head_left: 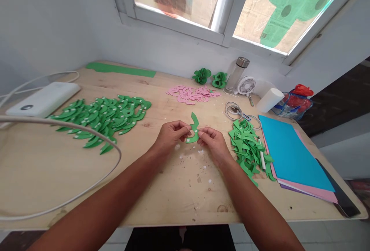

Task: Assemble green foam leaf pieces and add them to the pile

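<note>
My left hand (171, 134) and my right hand (213, 141) meet over the middle of the wooden table (162, 189). Both pinch one curved green paper cutout (193, 131), which stands up between the fingertips. The left fingers grip its left end, the right fingers its lower right end. Small white paper scraps (199, 168) lie on the wood just below the hands.
A big spread of green cutouts (104, 117) lies left, a smaller heap (248, 146) right. Pink cutouts (192, 94) and two green paper balls (210, 77) sit behind. Blue and pink sheets (291, 156), a small fan (246, 86), bottle (237, 73), power bank (44, 99) with white cable (86, 135).
</note>
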Demonstrator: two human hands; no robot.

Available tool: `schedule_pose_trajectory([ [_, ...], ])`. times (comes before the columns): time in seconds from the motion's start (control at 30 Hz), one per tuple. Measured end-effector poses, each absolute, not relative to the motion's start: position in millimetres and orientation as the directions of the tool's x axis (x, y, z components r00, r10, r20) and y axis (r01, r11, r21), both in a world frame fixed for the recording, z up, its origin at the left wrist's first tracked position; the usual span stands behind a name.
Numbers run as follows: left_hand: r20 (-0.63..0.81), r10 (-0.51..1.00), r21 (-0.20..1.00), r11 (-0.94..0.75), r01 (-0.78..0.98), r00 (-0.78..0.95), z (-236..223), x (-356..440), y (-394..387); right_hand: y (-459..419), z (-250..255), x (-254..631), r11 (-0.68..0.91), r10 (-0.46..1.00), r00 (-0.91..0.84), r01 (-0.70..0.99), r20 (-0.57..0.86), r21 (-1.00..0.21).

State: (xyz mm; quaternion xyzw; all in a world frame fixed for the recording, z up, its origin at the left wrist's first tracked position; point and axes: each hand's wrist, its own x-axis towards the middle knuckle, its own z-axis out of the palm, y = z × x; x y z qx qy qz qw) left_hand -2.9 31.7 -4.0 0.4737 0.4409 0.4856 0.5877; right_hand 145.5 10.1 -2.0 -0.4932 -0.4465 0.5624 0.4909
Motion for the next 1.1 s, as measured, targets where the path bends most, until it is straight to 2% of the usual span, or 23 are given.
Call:
schedule_pose_trajectory([
  [0.33,-0.084,0.98,0.971,0.122,-0.206,0.18,-7.0,-2.3,31.4,9.1,-5.4,142.8,-0.129,0.992,0.003,-0.058,-0.129,-0.99],
  [0.53,-0.167,0.95,0.94,0.234,-0.247,0.263,-7.0,-3.5,30.7,10.3,-7.8,143.4,-0.114,0.993,0.032,-0.042,-0.115,-0.993],
  [0.77,-0.235,0.904,0.946,0.297,-0.128,0.358,-5.0,-6.9,33.2,13.3,-10.8,147.2,-0.042,0.994,0.098,-0.003,-0.042,-0.999],
  [0.93,-0.23,0.858,0.965,0.262,-0.005,0.46,-4.6,-9.3,32.5,12.2,-7.2,149.0,0.009,0.994,0.105,0.073,0.017,-0.997],
  [1.1,-0.23,0.823,0.966,0.257,0.021,0.519,-4.4,-10.2,32.4,12.0,-7.0,149.6,0.017,0.995,0.102,0.067,0.023,-0.998],
])
